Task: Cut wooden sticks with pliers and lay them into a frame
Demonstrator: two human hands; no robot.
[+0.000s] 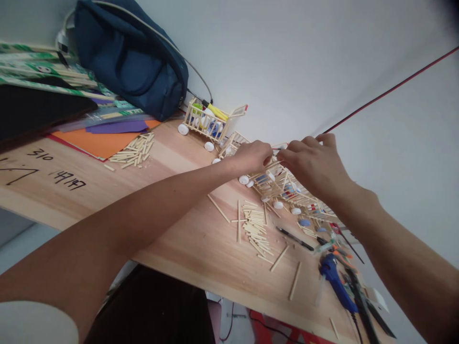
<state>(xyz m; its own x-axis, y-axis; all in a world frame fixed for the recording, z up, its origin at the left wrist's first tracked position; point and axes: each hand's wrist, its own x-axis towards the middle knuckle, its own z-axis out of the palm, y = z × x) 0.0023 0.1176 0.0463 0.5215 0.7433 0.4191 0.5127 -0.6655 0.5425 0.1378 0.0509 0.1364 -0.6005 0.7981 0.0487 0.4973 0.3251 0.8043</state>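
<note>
A row of small carts built of thin wooden sticks with white wheels stands along the wall. My left hand point(254, 156) is closed in a pinch at the top of one stick cart point(267, 184). Facing it, my right hand point(313, 165) has its thumb and forefinger drawn together above the same cart, close to a thin red-tipped piece. What either hand's fingertips hold is hidden. Left of my hands, another stick cart point(206, 122) carries coloured bottle caps and a yellow item. Below them lies a pile of short wooden sticks point(256, 229).
Lower right are a blue glue gun point(337, 282), a black pen point(296, 239) and several tools. At the left, another stick pile point(134, 150) lies by orange paper point(102, 141), near a dark blue bag point(132, 62) and packaged sticks. The wooden tabletop point(150, 224) ends in front of me.
</note>
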